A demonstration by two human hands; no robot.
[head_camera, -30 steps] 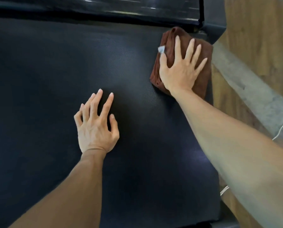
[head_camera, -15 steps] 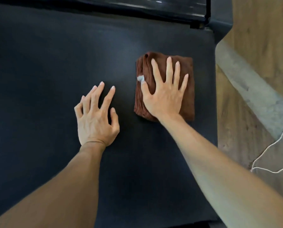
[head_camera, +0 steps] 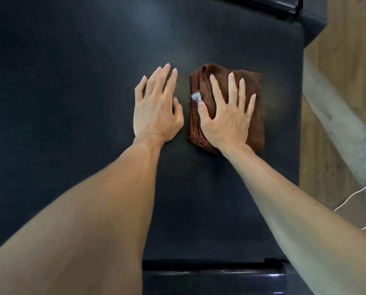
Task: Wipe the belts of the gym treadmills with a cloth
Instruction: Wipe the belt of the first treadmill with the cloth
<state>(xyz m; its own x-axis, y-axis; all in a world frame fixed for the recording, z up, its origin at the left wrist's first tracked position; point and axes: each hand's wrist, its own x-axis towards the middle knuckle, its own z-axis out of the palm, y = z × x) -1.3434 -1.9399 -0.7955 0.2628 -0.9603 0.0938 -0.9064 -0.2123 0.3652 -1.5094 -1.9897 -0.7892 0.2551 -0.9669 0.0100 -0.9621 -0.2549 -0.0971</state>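
Cloth: a brown, folded cloth (head_camera: 253, 116) lies flat on the black treadmill belt (head_camera: 71, 103), right of the belt's middle and well short of the belt's right edge; its folds show as ridges along its left side.
Tag: a small pale grey tag (head_camera: 195, 96) sticks out from the cloth's left edge, just above the thumb tip of the hand on the cloth.
Right hand: the right hand (head_camera: 226, 116) lies palm down on top of the cloth, fingers straight and spread, pressing it onto the belt; nothing is curled round the fabric.
Left hand: the left hand (head_camera: 156, 111) rests palm down on the bare belt just left of the cloth, a narrow strip of belt between them; its fingers are straight and close together, holding nothing.
Belt: dark, finely textured, filling most of the view around the cloth.
Frame: a glossy black rear edge of the treadmill (head_camera: 216, 277) runs below the cloth at the bottom of the view; a black side rail (head_camera: 312, 22) stands above and right of the cloth.
Floor: a wood-look floor (head_camera: 344, 50) lies right of the cloth, beyond the belt's edge, crossed by a pale grey strip (head_camera: 335, 124).
Cord: a thin white cord (head_camera: 361, 192) curls on the floor, lower right of the cloth.
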